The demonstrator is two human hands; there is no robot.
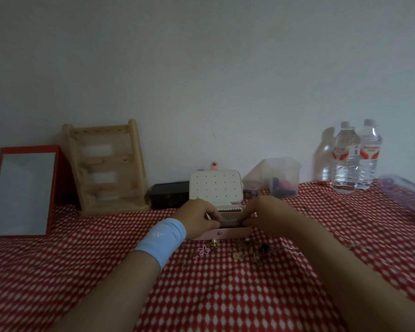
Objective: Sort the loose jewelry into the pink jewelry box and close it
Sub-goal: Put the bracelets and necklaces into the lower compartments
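Light-blue wristband (162, 240); small white emblem (157, 234)

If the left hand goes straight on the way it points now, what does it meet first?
Probably the open pink jewelry box: the left hand is at its tray, though depth is unclear.

Nothing legible in view.
Two water bottles (346, 156) at the far right carry red-and-white labels, too blurred to read; the blue wristband (161, 240) bears a small white mark, not decipherable.
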